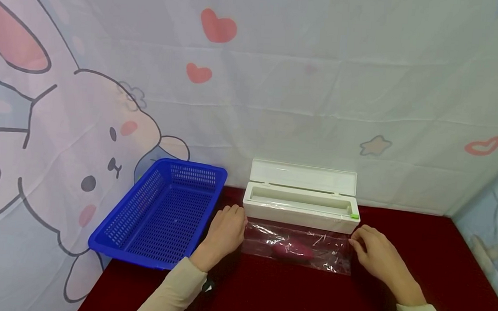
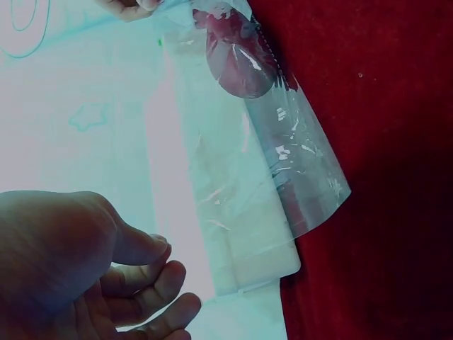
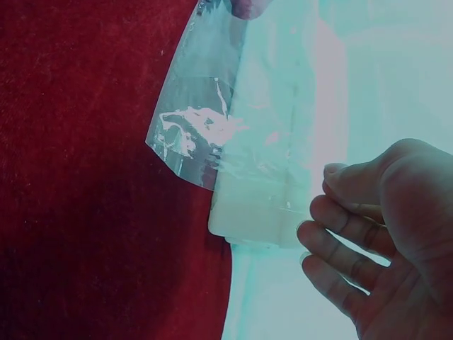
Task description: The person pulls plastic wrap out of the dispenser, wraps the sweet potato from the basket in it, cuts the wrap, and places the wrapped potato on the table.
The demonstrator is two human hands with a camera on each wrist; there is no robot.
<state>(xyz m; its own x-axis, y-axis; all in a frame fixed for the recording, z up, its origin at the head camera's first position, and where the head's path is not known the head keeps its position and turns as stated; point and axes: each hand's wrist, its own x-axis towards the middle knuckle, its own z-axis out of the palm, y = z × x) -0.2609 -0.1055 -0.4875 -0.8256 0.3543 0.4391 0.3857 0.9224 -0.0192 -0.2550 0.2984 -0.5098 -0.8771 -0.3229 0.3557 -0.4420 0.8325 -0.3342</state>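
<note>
A sheet of clear cling film [image 1: 337, 258] is stretched between my two hands, in front of and partly over a long white film dispenser box [image 1: 301, 219]. My left hand [image 1: 226, 228] pinches the film's left side between thumb and forefinger. My right hand [image 1: 374, 253] pinches its right side, beside the box's end. A smooth, reddish-pink oval object [image 1: 292, 250] shows through the film, near its middle. In the left wrist view this object [image 2: 241, 64] is rounded at one end and narrower at the other; the film [image 2: 304, 156] overlaps it.
The dispenser's lid [image 1: 304, 176] stands raised at the back, with a green slider [image 1: 354, 216] at the box's right end. A blue slotted basket [image 1: 166, 217] stands at the left. A dark red cloth [image 1: 291, 298] covers the table, and a printed curtain [image 1: 296, 106] hangs behind.
</note>
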